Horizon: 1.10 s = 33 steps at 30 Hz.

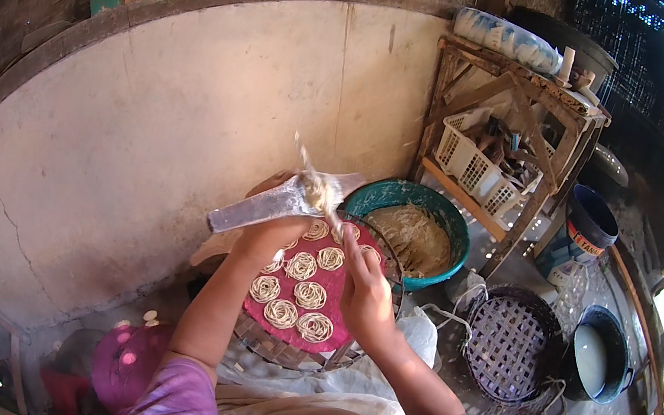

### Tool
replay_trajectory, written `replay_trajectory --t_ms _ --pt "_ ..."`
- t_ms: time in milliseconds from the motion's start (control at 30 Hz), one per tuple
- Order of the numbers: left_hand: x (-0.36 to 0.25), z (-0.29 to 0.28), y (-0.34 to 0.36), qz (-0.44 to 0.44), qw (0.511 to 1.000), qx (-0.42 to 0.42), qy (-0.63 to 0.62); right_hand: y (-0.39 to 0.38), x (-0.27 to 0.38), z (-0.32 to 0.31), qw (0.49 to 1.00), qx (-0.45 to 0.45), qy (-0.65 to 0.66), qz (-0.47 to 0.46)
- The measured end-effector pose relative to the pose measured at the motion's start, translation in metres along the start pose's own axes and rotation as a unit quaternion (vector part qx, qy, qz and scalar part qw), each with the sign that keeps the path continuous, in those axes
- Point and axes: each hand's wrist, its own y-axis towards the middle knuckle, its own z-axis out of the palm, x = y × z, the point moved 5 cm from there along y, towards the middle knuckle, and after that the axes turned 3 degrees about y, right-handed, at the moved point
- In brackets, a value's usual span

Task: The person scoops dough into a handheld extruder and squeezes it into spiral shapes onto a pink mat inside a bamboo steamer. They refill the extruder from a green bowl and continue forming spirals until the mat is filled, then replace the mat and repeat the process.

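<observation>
My left hand [271, 237] holds up a long grey hand tool [258, 206], wide in the middle and narrower at its ends; its fingers are mostly hidden behind it. A lump of pale dough [319, 192] sits on the tool's middle. With my right hand [368, 287] I grip a thin pale stick [335, 224], its far part blurred and running up by the dough. Below both hands, several coiled dough rosettes [301, 267] lie on a red cloth [347, 301] over a round woven basket [259, 340]. Right of it stands a green basin [462, 244] holding more dough [410, 233].
A pale wall [190, 116] rises close ahead and to the left. At the right stand a wooden shelf [473, 197] with a white crate [469, 162], a dark blue bucket [579, 238], a woven basket [512, 340] and a black tub [627, 376]. A pink object [119, 369] lies lower left.
</observation>
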Motion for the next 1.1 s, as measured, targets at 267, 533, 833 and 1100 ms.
replay_trajectory --t_ms 267,533,833,1100 --pt "0.021 -0.010 -0.004 -0.008 0.994 0.024 0.105 -0.012 -0.033 -0.026 0.996 0.043 0.061 0.043" --pt "0.029 -0.008 0.008 0.042 0.988 0.056 0.141 -0.030 -0.043 -0.023 0.867 0.184 0.295 0.357" --pt "0.000 0.009 0.002 0.183 0.965 0.123 0.142 0.037 -0.016 -0.054 0.883 0.190 -0.391 -0.174" --pt "0.055 -0.011 0.004 0.021 0.963 0.184 0.195 0.040 -0.045 -0.093 0.817 0.233 -0.496 -0.181"
